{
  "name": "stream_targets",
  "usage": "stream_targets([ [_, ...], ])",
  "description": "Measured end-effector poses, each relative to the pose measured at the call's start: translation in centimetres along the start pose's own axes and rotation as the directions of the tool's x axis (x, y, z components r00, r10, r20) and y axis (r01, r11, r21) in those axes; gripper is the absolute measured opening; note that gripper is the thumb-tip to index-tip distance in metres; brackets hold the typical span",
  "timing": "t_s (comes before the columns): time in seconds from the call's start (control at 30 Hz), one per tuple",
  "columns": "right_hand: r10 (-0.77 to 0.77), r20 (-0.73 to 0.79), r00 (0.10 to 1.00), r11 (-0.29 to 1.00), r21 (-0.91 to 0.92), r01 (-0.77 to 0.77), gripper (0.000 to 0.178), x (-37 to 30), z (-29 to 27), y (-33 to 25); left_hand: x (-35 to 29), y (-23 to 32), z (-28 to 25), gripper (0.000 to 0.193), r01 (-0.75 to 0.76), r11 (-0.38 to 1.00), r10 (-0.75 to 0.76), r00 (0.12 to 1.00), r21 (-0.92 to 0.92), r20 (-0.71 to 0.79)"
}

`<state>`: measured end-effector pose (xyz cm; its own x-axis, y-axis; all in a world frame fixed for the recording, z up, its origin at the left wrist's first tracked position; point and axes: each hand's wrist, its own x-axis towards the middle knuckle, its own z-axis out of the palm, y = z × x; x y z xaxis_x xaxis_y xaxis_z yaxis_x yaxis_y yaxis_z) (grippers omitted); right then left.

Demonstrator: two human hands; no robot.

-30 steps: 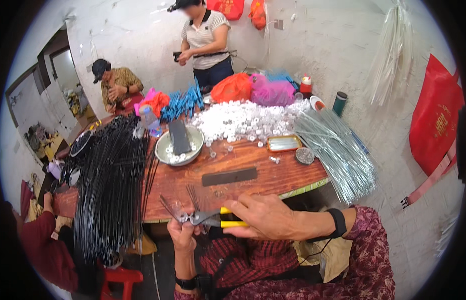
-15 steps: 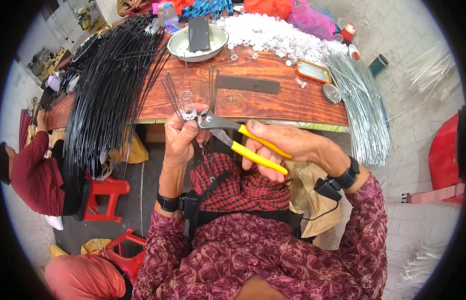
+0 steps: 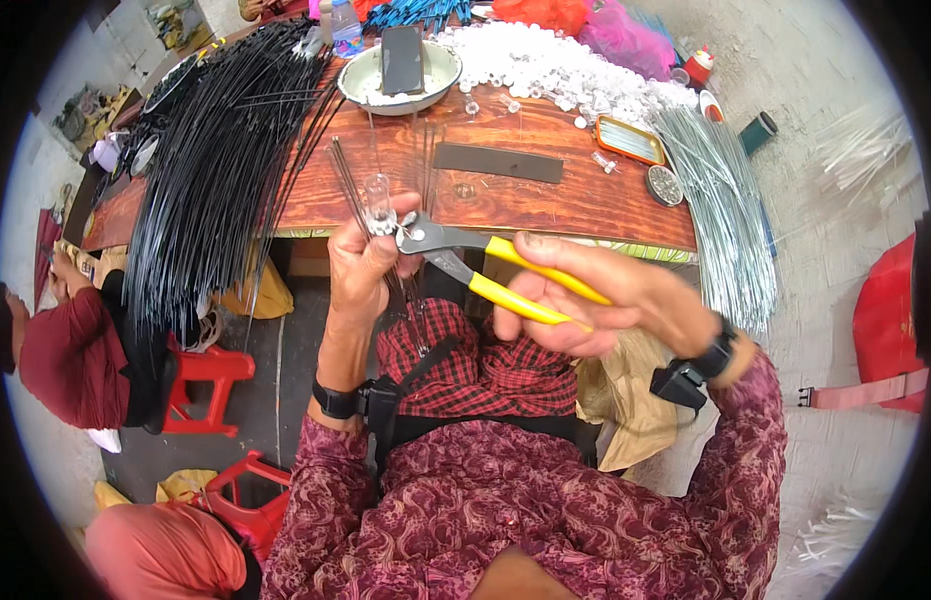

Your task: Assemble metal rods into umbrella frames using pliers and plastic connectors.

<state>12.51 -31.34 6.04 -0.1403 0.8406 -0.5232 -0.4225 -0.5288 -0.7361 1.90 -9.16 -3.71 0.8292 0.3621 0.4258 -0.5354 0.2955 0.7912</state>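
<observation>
My left hand (image 3: pixel 356 275) pinches a small clear plastic fitting (image 3: pixel 380 208) between thumb and fingers, in front of the table edge. Several thin dark wires (image 3: pixel 346 178) stick up beside the fitting and run down below the same hand. In my right hand (image 3: pixel 611 300) are pliers (image 3: pixel 516 300) with yellow handles, held with the handles apart. Their dark jaws point left and meet the fitting's lower end, close to my left fingertips. What exactly the jaws grip is too small to tell.
On the wooden table (image 3: pixel 526 205) lie black wires (image 3: pixel 226 180), a dark flat strip (image 3: pixel 498 162) and silvery wires (image 3: pixel 721 215). Behind are an enamel bowl (image 3: pixel 356 92) with a phone (image 3: pixel 402 60) and a white heap of small parts (image 3: pixel 536 60). A co-worker (image 3: pixel 76 350) sits left by a red stool (image 3: pixel 206 380).
My right hand and the pliers' handles have shifted right and slightly up, while the jaws stay at the fitting. My left hand has barely moved. The co-worker's hand at left has come down.
</observation>
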Motion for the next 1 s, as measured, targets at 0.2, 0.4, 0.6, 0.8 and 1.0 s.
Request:
stream_targets([
  [0.2,-0.063,-0.164,0.984,0.987,-0.158,0.037,0.087,0.5,-1.4,1.5,0.5,0.3,0.4,0.05,0.023,0.999,-0.021,0.998,-0.031,0.06],
  [0.4,-0.845,-0.1,0.525,0.108,-0.994,-0.015,0.05,-0.5,0.9,-0.4,0.9,-0.3,-0.1,0.047,0.029,0.999,-0.026,0.998,-0.042,0.063],
  [0.6,-0.067,0.191,0.979,0.977,0.212,0.026,0.082,1.2,-2.3,1.9,0.7,-0.2,0.8,0.052,0.039,0.999,-0.039,0.996,-0.008,0.085],
  [0.8,-0.068,0.092,0.993,0.988,0.144,0.055,0.078,0.8,-0.6,1.9,0.6,-0.1,0.0,0.05,0.054,0.995,-0.046,0.995,-0.084,0.093],
  [1.0,-0.157,-0.091,0.983,0.984,0.075,0.164,0.076,1.3,1.9,3.6,0.6,-0.2,0.1,0.052,0.066,0.992,-0.054,0.992,-0.108,0.112],
])
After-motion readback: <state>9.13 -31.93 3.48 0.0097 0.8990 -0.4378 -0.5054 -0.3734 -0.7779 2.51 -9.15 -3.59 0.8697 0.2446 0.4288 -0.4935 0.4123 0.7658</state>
